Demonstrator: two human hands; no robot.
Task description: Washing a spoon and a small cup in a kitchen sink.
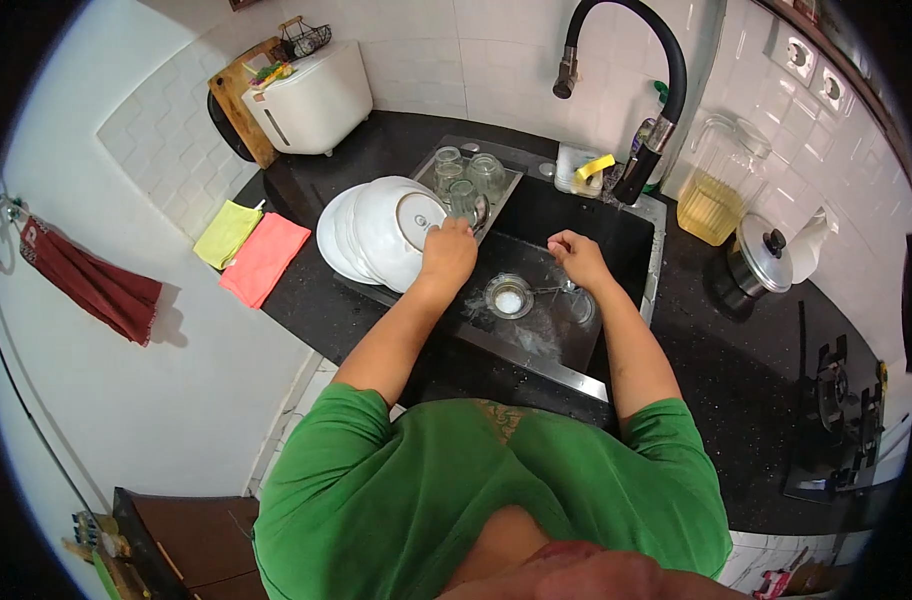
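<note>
My left hand [450,251] pinches a metal spoon [481,212] beside several upturned glasses [486,176]. Just to its left, white bowls and plates [381,232] stand tilted in a stack, partly hidden by the hand. Over the black sink [538,251] my right hand [580,259] hangs with loosely curled fingers and nothing visible in it. On the sink's floor, a metal utensil [550,289] lies between the drain [509,300] and a clear round item [578,306], hard to make out.
A black flexible faucet [670,75] arches behind the sink, near a tub with a yellow sponge [595,166]. To the right stand a jug of yellowish liquid [711,202], a lidded pot [760,259] and a gas hob [838,420]. Folded cloths [265,259] and a white appliance [313,97] are left.
</note>
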